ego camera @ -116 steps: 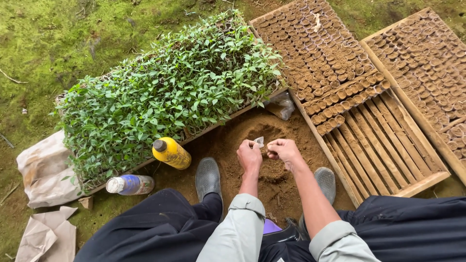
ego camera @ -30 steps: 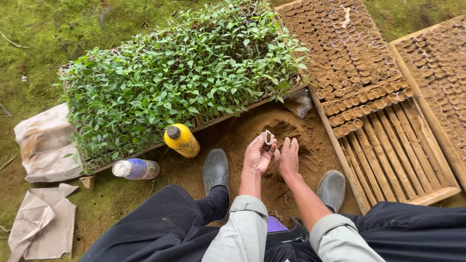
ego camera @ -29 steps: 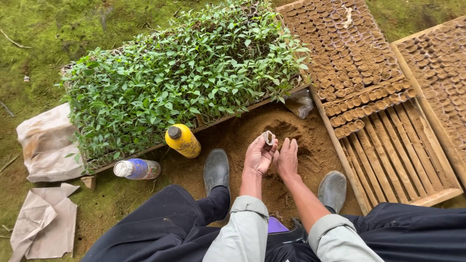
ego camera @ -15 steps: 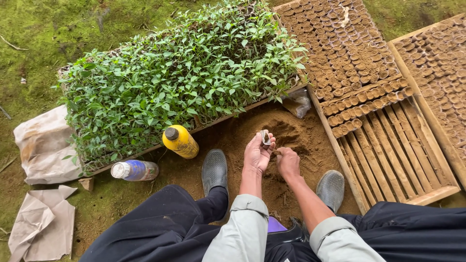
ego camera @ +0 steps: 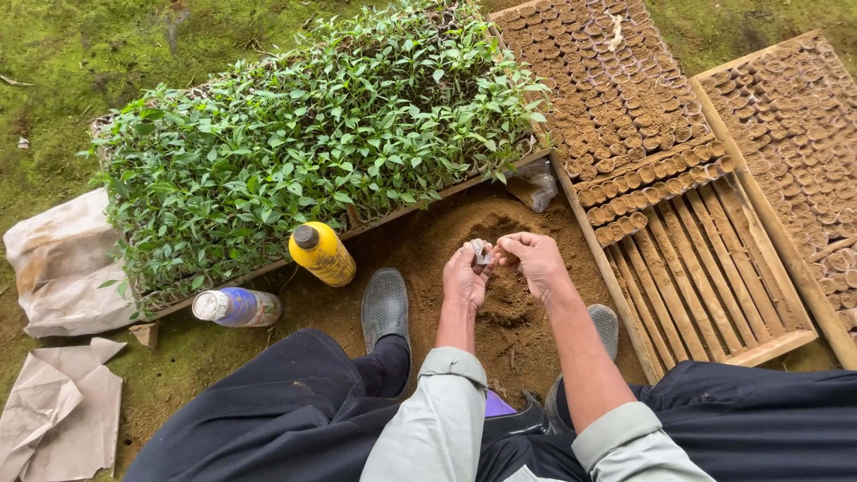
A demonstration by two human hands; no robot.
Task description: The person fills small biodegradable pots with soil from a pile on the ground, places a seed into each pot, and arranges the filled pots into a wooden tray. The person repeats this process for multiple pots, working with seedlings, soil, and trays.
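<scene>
My left hand (ego camera: 464,278) holds a small clear seedling pot (ego camera: 480,253) by its rim above a heap of brown soil (ego camera: 504,299). My right hand (ego camera: 534,261) is raised beside it, fingers pinched together at the pot's mouth, apparently with a pinch of soil. Both hands hover over the soil heap, between my two grey shoes (ego camera: 385,306).
A tray of green seedlings (ego camera: 303,152) lies to the left. A slatted wooden tray (ego camera: 705,268) partly filled with soil pots sits right, another tray (ego camera: 794,134) beyond it. A yellow bottle (ego camera: 321,254), a blue-labelled bottle (ego camera: 237,306), and crumpled paper sacks (ego camera: 58,268) lie at left.
My right hand has come up from the soil heap to the pot's mouth with fingers pinched. My left hand still holds the pot, now slightly lower.
</scene>
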